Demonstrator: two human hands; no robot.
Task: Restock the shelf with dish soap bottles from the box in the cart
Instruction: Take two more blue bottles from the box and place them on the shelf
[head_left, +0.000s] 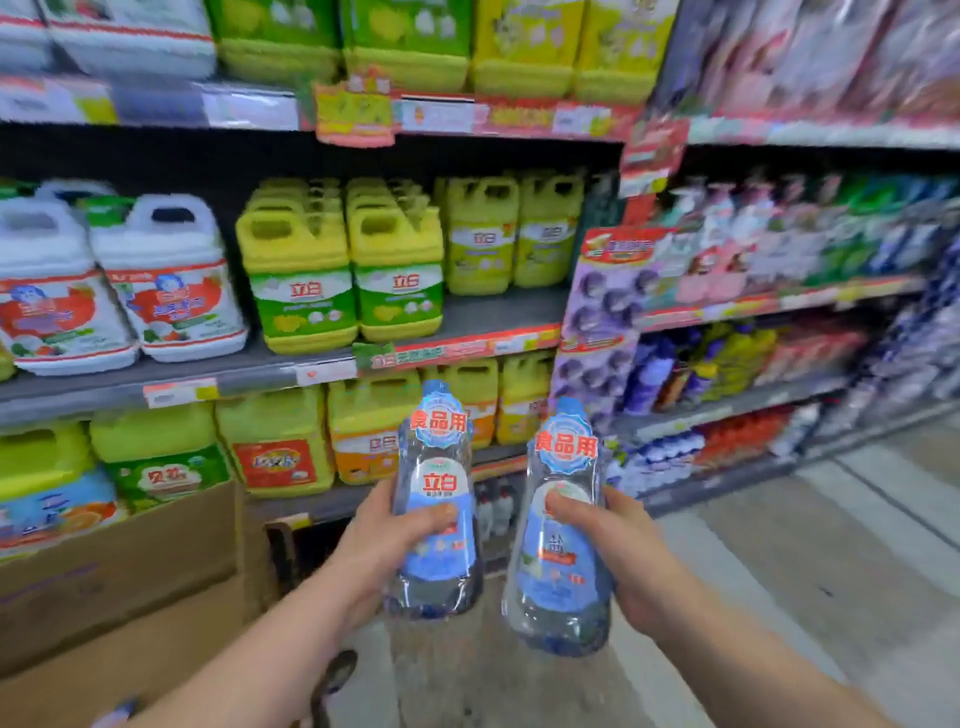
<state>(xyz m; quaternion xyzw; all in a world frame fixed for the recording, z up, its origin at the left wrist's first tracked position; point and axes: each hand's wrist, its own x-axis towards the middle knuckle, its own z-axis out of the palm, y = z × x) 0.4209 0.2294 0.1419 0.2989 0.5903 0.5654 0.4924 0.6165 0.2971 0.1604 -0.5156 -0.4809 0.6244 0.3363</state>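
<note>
I hold two clear dish soap bottles with blue labels, upright, in front of the shelves. My left hand (387, 535) grips the left bottle (439, 467) around its middle. My right hand (623, 545) grips the right bottle (563, 587) the same way, slightly lower and nearer. The open cardboard box (119, 587) sits at the lower left, its inside mostly out of view. Low on the shelving behind the bottles, a dark bottom shelf (493, 512) holds a few small bottles.
Yellow and green detergent jugs (345, 270) fill the middle shelves, with white jugs (166, 280) to the left. A purple display stand (597, 332) juts out at the shelf end. The grey aisle floor (831, 545) runs off to the right.
</note>
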